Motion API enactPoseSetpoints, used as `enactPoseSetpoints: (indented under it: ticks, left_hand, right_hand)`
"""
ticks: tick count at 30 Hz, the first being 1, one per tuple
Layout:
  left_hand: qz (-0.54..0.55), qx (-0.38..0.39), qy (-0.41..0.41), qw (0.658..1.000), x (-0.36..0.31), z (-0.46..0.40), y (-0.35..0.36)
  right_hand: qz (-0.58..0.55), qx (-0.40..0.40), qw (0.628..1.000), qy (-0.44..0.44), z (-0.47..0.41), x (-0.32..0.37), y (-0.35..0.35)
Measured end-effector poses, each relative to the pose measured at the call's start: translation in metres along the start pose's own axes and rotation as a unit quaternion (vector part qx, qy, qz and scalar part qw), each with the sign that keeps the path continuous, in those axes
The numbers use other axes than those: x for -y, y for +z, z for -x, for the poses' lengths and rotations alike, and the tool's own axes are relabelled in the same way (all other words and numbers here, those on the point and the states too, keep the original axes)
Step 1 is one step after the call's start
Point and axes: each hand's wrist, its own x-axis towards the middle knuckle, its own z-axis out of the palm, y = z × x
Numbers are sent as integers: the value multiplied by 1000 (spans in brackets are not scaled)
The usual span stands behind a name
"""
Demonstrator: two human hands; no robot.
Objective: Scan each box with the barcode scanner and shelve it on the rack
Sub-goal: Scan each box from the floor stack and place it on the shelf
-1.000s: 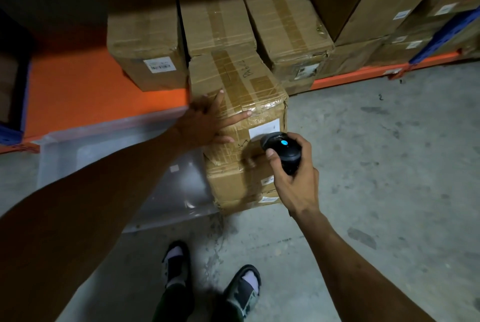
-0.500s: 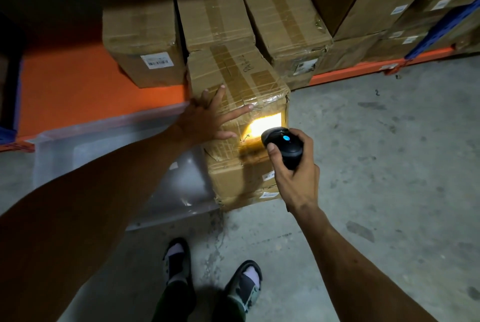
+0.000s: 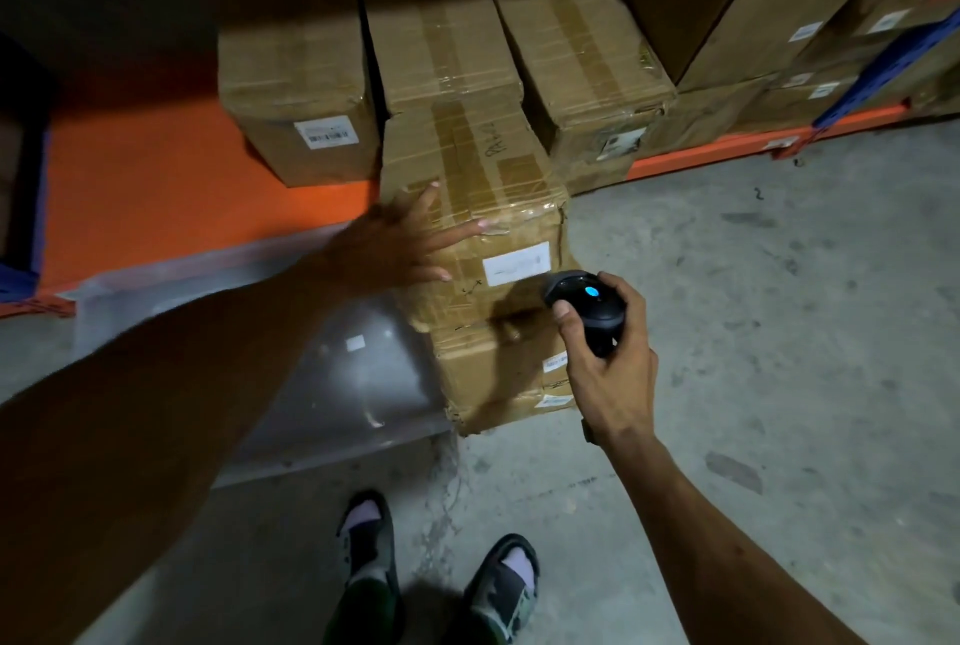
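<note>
Scanning step: right hand (image 3: 613, 363) grips black barcode scanner (image 3: 584, 304), aimed at white label (image 3: 516, 264).
Left hand (image 3: 395, 249): fingers spread flat on taped brown cardboard box (image 3: 483, 197).
Next move: probably lifting it onto orange rack shelf (image 3: 156, 187).

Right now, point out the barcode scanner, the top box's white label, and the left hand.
barcode scanner (image 3: 584, 304), head view, its black head.
white label (image 3: 516, 264), head view, its middle.
left hand (image 3: 397, 244), head view, its back.

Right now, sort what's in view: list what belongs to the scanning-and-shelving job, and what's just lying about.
Job: barcode scanner gripped by right hand; top box under left hand; its white label; orange rack.
Lying about: clear plastic bin; sandals.
</note>
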Motion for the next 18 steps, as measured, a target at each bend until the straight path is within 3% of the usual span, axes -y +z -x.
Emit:
enactPoseSetpoints:
  ticks: [2,6,7,10,13,16,18]
  left_hand:
    - [53,-14,29,998,21,24,7]
    - [288,5,-100,952,52,70,31]
    - [316,14,-100,944,57,77,36]
    - [314,-7,-59,948,66,83,44]
    - [356,-23,-97,929,60,80,43]
    - [440,-51,-206,872,47,77,39]
    - [520,-18,-298,800,41,76,35]
  right_hand:
    - [-4,-2,1000,10,1,-2,2]
    - [4,5,999,52,0,-12,17]
    - [11,13,998,65,-2,-15,21]
    - [36,28,995,86,-16,-25,30]
    - [82,60,991,86,-38,-33,38]
    - [150,72,982,90,-67,-37,51]
    - [233,67,966,93,-88,-37,59]
